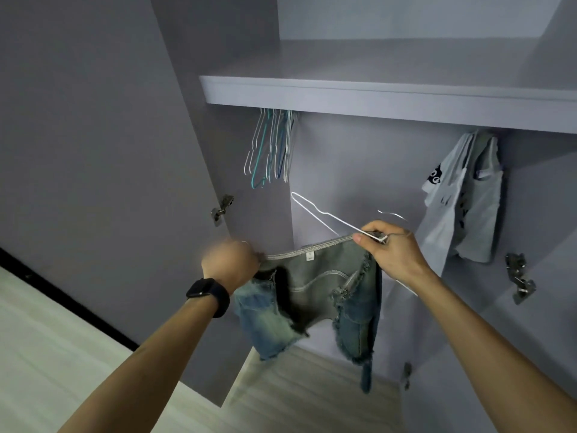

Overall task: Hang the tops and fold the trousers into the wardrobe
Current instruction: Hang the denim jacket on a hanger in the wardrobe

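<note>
Denim top (315,295), frayed, gripped by left hand (231,264), right hand (390,248) pinching wire hanger (343,222).

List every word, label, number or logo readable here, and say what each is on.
Nothing can be read.
White tag inside the denim garment's top edge: too small to read.
Black print on the hanging white T-shirt: blurred shapes, no legible letters.
Watch on the left wrist: dark, no text visible.

Black wristwatch (204,290), pale wood floor (46,354), metal hinge (222,209)
</note>
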Available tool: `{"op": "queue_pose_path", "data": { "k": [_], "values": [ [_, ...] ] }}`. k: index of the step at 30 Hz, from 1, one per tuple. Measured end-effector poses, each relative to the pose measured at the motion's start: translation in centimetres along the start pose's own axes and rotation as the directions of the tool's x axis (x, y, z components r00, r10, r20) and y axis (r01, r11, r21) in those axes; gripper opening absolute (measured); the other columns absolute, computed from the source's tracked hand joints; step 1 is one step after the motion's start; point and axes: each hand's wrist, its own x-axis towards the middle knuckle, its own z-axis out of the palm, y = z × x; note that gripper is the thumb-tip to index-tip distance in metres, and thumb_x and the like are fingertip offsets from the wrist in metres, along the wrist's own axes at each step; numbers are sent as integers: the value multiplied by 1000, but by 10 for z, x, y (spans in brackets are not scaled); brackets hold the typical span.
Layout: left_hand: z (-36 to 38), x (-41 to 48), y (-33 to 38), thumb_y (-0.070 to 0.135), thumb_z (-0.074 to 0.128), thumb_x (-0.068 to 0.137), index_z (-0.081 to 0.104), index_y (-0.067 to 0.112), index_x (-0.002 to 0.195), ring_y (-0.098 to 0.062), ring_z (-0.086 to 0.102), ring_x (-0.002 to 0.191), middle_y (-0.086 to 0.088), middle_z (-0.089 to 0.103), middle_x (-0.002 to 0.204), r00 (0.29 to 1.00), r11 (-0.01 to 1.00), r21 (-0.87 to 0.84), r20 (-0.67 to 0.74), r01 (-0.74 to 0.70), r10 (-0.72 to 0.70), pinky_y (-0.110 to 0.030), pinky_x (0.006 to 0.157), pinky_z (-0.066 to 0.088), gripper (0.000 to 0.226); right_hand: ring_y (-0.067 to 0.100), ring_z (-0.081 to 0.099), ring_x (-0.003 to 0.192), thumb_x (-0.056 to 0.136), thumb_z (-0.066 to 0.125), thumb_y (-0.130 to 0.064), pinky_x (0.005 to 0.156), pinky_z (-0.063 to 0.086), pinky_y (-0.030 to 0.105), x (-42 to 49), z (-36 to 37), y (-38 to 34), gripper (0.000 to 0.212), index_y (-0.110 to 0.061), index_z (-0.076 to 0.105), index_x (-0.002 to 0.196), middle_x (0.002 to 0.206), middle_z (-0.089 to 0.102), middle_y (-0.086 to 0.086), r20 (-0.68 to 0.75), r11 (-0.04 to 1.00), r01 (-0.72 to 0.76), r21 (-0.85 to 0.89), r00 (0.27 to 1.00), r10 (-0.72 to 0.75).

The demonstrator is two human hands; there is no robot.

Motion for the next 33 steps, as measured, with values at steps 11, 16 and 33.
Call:
{"op": "queue_pose_path", "data": {
  "k": [11, 16, 33],
  "values": [
    [21, 11, -6, 19, 54, 98, 64, 18, 91, -29, 61, 88, -8, 68, 95, 982, 910, -406, 190, 82, -3, -30, 75, 44, 12, 4, 60, 77, 91, 73, -34, 71, 43, 17, 2, -8, 24, 13, -27, 67, 81, 80, 66, -18, -103, 990, 38, -135, 993, -52],
    [7, 28, 5, 37, 60, 98, 67, 23, 96, -21, 62, 89, 0, 67, 94, 962, 921, -384, 218, -69, 163, -30, 80, 48, 16, 23, 60, 88, 95, 63, -39, 72, 45, 33, 2, -7, 50, 21, -36, 57, 75, 90, 66, -9, -111, 921, -132, -367, 989, 97],
    [30, 19, 88, 50, 62, 91, 75, 41, 98, -27, 68, 84, 8, 75, 93, 949, 947, -91, -102, -308, 299, -31, 70, 50, 18, 9, 48, 54, 89, 72, -35, 61, 41, 21, -105, 9, 69, 30, -19, 66, 65, 52, 55, -12, -17, 981, -195, 12, 981, 195]
  ]
}}
